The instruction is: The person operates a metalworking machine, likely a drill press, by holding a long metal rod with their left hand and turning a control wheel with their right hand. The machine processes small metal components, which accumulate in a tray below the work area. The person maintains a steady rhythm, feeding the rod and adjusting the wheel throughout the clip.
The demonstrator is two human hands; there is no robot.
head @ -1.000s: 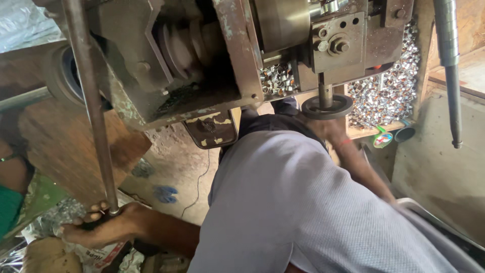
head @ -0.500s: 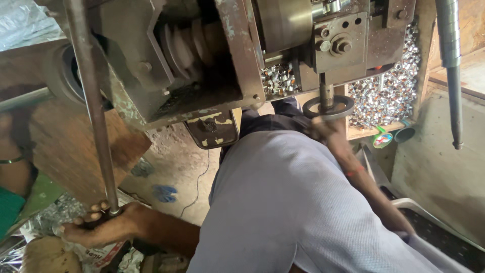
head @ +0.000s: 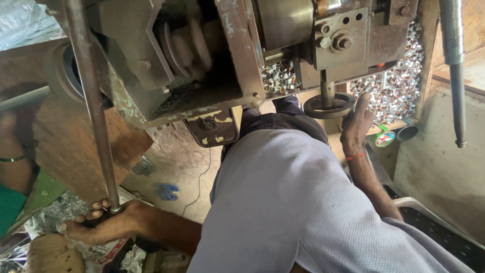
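Two hands are at work, and we log them from left to right. At far left another person's forearm with a thin bangle [head: 12, 159] sits at the frame edge, apart from our work. Our left hand [head: 98, 225] is low in the view, fingers clenched around the bottom end of the long steel rod [head: 91, 106], which rises steeply to the top of the frame; compared with half a second ago this grip and the rod's slant are unchanged. Behind the rod stands the worn grey-green machine body [head: 166, 65] with its stepped pulley [head: 184, 48]. Our torso in a pale shirt [head: 283, 202] fills the centre. Right of it, the small black handwheel [head: 329, 106] hangs on a short shaft under the machine's block. Our right hand [head: 357, 124] has shifted: earlier it lay against the wheel's rim, now it is raised just beside the rim with the fingers released and extended upward, wrist bent, a red thread at the wrist. Beyond lies a heap of small shiny metal rings [head: 399, 76].
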